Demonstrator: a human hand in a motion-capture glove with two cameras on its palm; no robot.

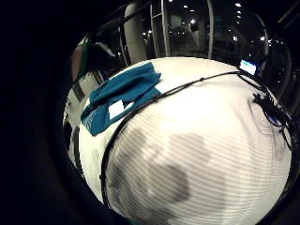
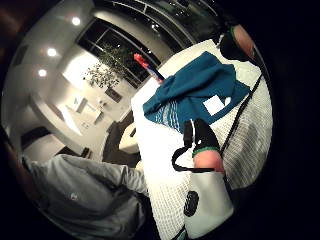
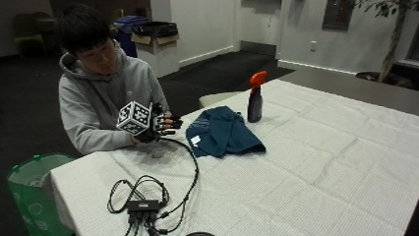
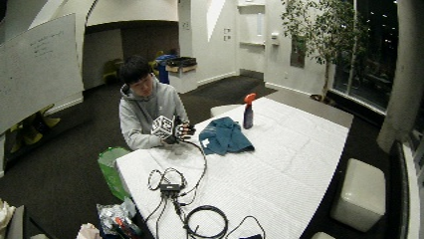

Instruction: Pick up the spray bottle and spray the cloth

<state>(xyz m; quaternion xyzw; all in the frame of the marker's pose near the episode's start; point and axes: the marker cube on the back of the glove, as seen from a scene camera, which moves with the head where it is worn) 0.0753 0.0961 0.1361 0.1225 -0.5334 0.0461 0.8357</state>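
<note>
White ribbed cloth covers the long table (image 3: 327, 147), where a person in a grey hoodie (image 3: 92, 98) sits at the near corner. A crumpled teal cloth (image 3: 223, 132) with a small white tag lies on the covering, and a dark spray bottle (image 3: 254, 101) with an orange trigger head stands upright just beyond it. The gloved right hand (image 3: 160, 127) hangs above the table beside the cloth, fingers loosely curled, holding nothing.

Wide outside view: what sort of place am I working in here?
Probably an office or lab common room after dark. A whiteboard hangs on one wall, a potted tree stands by dark windows, and the table under a white cloth is set up with the teal cloth and spray bottle.
</note>
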